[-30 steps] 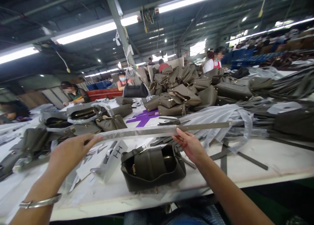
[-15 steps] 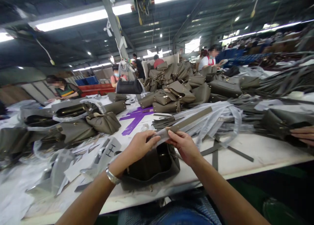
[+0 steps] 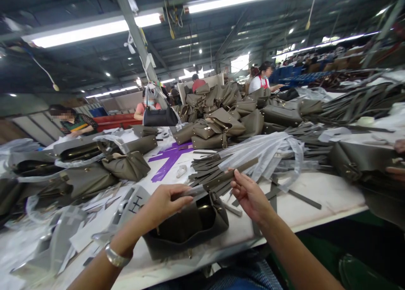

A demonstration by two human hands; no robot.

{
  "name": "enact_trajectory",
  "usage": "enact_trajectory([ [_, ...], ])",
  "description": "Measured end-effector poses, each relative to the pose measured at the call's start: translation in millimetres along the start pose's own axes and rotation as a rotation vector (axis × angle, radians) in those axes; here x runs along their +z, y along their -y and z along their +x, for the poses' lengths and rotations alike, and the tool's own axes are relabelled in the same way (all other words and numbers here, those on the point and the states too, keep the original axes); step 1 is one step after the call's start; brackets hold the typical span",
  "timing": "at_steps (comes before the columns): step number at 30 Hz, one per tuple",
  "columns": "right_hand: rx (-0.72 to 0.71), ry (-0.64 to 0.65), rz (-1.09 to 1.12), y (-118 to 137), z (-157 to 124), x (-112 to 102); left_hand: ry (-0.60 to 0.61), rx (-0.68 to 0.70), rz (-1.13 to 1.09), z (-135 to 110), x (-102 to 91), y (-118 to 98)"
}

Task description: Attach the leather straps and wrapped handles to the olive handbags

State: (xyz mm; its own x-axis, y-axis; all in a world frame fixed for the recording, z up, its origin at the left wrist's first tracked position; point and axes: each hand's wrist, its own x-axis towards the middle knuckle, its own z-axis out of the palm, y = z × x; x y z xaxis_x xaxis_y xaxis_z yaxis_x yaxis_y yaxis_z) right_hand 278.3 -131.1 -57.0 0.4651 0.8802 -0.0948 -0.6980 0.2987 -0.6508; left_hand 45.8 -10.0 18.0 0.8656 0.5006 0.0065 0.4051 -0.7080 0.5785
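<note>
Head view, hands at centre of frame. I note an olive strap (image 3: 218,179) slanting up to the right, just above the middle of the lower half. Left hand (image 3: 164,205), lower centre: thumb and fingers nearly together, with clear plastic (image 3: 196,191) between them at the strap's lower end. Right hand (image 3: 251,195), right of centre: thumb and forefinger pinched on the strap partway along, other fingers loosely curled.

Under the strap, lower centre, I log an open olive handbag (image 3: 186,235) near the front edge of the white table (image 3: 335,193); the left hand covers part of its top. Loose plastic sleeves (image 3: 268,148) lie right of centre. Purple strips (image 3: 169,161) sit left of centre, behind the left hand. I see a heap of olive bags (image 3: 221,117) at upper centre. Far right edge: another person's hand (image 3: 397,172) at a dark olive bag (image 3: 357,161).
</note>
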Motion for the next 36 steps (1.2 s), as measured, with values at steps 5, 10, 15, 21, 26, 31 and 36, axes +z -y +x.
enact_trajectory([
  [5,-0.016,0.074,-0.044,3,-11,1,-0.270,0.224,0.495,-25,15.1,10],
  [10,-0.081,0.120,-0.239,-5,-15,-4,-0.290,0.157,0.502,-36,26.8,15],
  [15,-0.181,0.146,-0.493,-11,-19,-4,-0.134,0.000,0.136,-32,33.1,12],
  [21,-0.213,0.169,-0.630,-10,-23,-4,-0.014,-0.125,-0.256,-26,34.8,-2],
  [26,-0.146,0.223,-0.665,-16,-30,6,0.019,-0.165,-0.364,-18,34.2,-15],
  [31,-0.035,0.247,-0.516,-21,-35,14,0.040,-0.116,-0.251,-8,33.0,-22],
  [36,-0.087,0.052,-0.426,-15,-28,-2,0.034,-0.152,-0.094,-10,19.4,-16],
])
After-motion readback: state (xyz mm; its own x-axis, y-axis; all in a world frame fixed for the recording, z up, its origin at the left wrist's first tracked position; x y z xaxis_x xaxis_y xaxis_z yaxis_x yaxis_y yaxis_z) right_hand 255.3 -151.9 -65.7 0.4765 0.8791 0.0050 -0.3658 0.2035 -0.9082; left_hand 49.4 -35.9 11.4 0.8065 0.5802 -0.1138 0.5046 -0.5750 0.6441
